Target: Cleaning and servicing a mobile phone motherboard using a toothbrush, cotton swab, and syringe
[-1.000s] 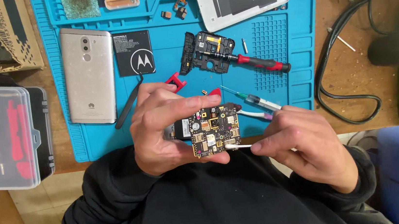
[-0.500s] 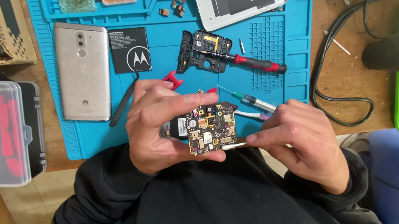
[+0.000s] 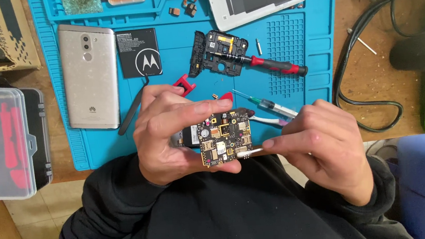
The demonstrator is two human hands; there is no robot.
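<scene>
At the blue mat's (image 3: 314, 47) left edge lie one silver phone (image 3: 90, 76) and one black battery (image 3: 139, 53). Over its near edge the left hand (image 3: 173, 139) pinches one circuit board (image 3: 225, 139), thumb under, fingers on top. The right hand's (image 3: 325, 153) grip is closed on one cotton swab (image 3: 249, 153) touching the board's lower corner.
</scene>
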